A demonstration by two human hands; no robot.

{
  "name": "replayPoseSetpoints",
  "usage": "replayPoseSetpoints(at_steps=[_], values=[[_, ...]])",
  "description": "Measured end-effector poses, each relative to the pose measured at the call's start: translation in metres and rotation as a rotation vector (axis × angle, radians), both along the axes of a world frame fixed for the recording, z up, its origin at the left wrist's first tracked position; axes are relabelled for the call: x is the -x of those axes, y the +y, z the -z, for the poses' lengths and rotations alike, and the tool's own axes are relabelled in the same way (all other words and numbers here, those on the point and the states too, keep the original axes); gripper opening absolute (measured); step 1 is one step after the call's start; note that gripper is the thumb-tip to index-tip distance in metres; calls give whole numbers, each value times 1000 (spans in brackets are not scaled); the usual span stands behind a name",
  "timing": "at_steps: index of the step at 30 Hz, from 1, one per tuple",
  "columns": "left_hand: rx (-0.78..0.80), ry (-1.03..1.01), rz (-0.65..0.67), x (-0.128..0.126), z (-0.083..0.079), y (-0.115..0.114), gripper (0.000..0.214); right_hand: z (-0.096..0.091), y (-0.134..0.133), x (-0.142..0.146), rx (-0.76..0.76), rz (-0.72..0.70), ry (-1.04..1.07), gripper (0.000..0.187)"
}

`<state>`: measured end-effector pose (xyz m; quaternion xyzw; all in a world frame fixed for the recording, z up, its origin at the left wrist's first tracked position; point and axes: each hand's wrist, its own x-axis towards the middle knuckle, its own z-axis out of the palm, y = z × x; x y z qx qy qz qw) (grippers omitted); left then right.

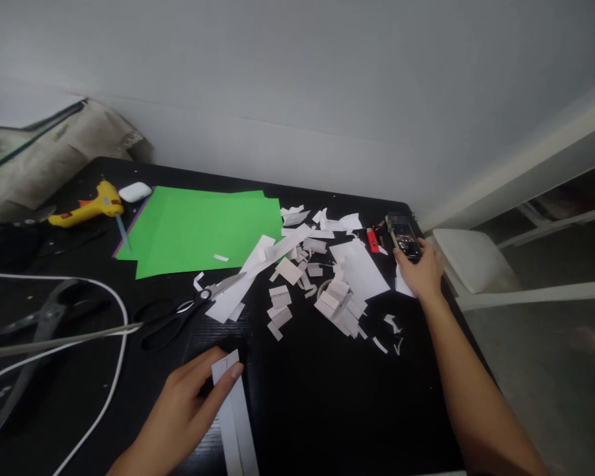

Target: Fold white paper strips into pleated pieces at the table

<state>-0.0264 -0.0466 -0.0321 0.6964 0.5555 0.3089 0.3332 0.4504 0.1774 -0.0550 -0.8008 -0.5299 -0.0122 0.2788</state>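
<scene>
Pinched between the thumb and fingers of my left hand (193,400) is a white paper strip (235,423) with a lengthwise crease or overlap. It runs down out of the frame over the black table. At the table's right edge, my right hand (424,268) grips the near end of a phone (405,238), thumb on one side and fingers on the other. Black-handled scissors (178,314) lie beyond my left hand, blades over white paper. Cut paper pieces (282,304) are scattered and stacked between my hands.
Green sheets (208,228) lie at the back, beside a yellow glue gun (99,205) and a white case (135,192). A red lighter (372,240) is near the phone. Larger scissors (44,330) and a white cable (123,330) occupy the left. A white stool (476,258) stands right.
</scene>
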Motion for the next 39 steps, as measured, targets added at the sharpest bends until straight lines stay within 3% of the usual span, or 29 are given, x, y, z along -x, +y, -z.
replayPoseSetpoints(at_steps=[18, 39], values=[[-2, -3, -9, -1, -5, 2, 28, 0, 0, -1, 16, 9, 13, 74], [-21, 5, 5, 0, 1, 0, 22, -1, 0, 0, 38, 16, 10, 77]])
